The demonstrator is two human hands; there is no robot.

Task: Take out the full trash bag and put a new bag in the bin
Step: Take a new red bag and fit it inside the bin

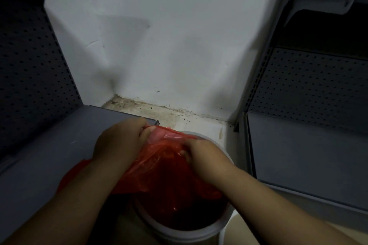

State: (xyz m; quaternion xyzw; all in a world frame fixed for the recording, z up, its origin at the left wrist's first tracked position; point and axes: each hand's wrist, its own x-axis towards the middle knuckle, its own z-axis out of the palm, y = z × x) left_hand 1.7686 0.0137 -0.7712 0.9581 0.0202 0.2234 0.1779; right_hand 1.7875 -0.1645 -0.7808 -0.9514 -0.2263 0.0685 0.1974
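A white round bin (201, 231) stands on the floor between two shelving units. A red plastic bag (159, 169) hangs above and into its mouth. My left hand (119, 141) pinches the bag's upper edge at the far left, above the bin's rim. My right hand (201, 153) grips the bag's edge on the right, fingers curled into the plastic. Between the two hands the top edge of the bag is stretched. More red plastic (71, 173) shows under my left forearm; what it belongs to is hidden.
A grey metal shelf (49, 155) with a perforated back lies close on the left, its corner near my left hand. Another grey shelf unit (306, 155) stands on the right. A white wall (159, 45) and dirty pale floor (179, 117) lie behind the bin.
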